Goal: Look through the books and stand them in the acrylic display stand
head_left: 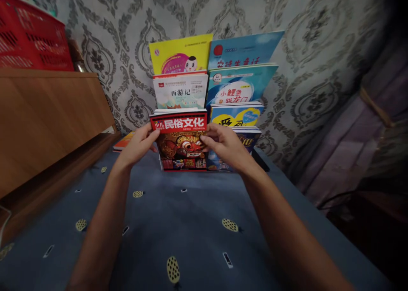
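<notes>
Red-bannered book (183, 148) stands upright, cover outward, straight ahead of a person and directly between two grasping hands, its long axis apparently vertical. The left hand (138, 144) holds its upper left edge, thumb on the cover; the right hand (227, 145) holds the opposite edge, thumb also on the cover. Neither is nearer; both touch it. Behind it, a white book (162, 93) and a yellow book (199, 48) rise in tiers. Alongside, a dark blue book (218, 164), partly hidden by the right hand, fronts a second column on the blue cloth (197, 214). Farther left, an orange book (123, 142) lies near a wooden cabinet (54, 117).
</notes>
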Motion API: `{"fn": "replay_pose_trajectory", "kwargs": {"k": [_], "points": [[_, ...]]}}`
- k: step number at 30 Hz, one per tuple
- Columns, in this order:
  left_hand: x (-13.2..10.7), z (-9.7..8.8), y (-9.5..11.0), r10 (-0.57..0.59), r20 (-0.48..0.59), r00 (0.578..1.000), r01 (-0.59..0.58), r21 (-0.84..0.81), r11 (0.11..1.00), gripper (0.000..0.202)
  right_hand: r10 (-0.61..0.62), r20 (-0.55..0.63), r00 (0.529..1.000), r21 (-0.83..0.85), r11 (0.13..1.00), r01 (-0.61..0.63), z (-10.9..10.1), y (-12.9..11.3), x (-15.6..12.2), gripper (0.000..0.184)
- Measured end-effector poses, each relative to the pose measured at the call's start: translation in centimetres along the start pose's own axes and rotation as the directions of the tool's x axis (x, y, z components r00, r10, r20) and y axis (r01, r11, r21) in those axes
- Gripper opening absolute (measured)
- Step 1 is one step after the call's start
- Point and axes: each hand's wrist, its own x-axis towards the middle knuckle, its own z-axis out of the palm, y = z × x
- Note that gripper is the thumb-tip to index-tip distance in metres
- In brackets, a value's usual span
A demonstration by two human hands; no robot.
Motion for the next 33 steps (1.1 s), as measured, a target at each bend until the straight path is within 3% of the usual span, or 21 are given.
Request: {"fn": "replay_pose_trajectory", "kwargs": {"k": [3,6,7,9,11,12,15,16,18,20,33], "points": [[-0.7,-0.9,-0.4,-0.099,0.212,0.972,0.110,-0.038,0.993,0.034,0.056,0.271,0.961,0.000,0.998,-0.058,-0.9,0.4,-0.6,0.014],[-1.1,-1.8,-1.0,-0.215,0.364,0.907,0.237,-0.017,0.971,0.026,0.126,0.534,0.836,-0.112,0.991,-0.078,-1.3,0.6,-1.4,0.020],[-1.1,-2.1,-1.1,-0.247,0.410,0.878,0.274,-0.008,0.962,0.024,0.147,0.574,0.806,-0.148,0.986,-0.075,-1.4,0.6,-1.6,0.023],[-1.0,-2.3,-1.0,-0.287,0.486,0.825,0.315,0.025,0.949,0.018,0.161,0.586,0.794,-0.175,0.982,-0.069,-1.5,0.4,-1.7,0.026],[-0.9,-2.4,-0.6,-0.289,0.494,0.820,0.302,0.055,0.952,0.015,0.143,0.547,0.825,-0.178,0.983,-0.052,-1.5,0.2,-1.6,0.027],[-0.9,-2.3,-0.2,-0.266,0.458,0.848,0.271,0.055,0.961,0.015,0.119,0.506,0.854,-0.187,0.982,-0.027,-1.5,0.0,-1.5,0.028],[-0.9,-1.9,1.1,-0.057,0.182,0.982,0.054,0.025,0.998,0.019,-0.047,0.252,0.967,-0.293,0.948,0.123,-1.2,-1.0,-1.1,0.023],[-0.9,-1.6,1.6,0.050,0.060,0.997,-0.053,0.038,0.998,0.021,-0.139,0.131,0.982,-0.341,0.923,0.177,-1.0,-1.4,-1.0,0.020],[-1.0,-1.2,2.3,0.246,-0.122,0.962,-0.233,0.109,0.966,0.023,-0.312,-0.077,0.947,-0.416,0.873,0.254,-0.6,-2.0,-0.8,0.019],[-1.0,-0.9,2.7,0.353,-0.191,0.916,-0.322,0.176,0.930,0.023,-0.409,-0.175,0.896,-0.445,0.844,0.299,-0.2,-2.2,-0.7,0.023],[-0.3,-0.3,1.1,0.366,-0.175,0.914,-0.323,0.234,0.917,0.016,-0.391,-0.126,0.912,-0.409,0.858,0.312,0.3,0.5,-0.1,0.030]]}}
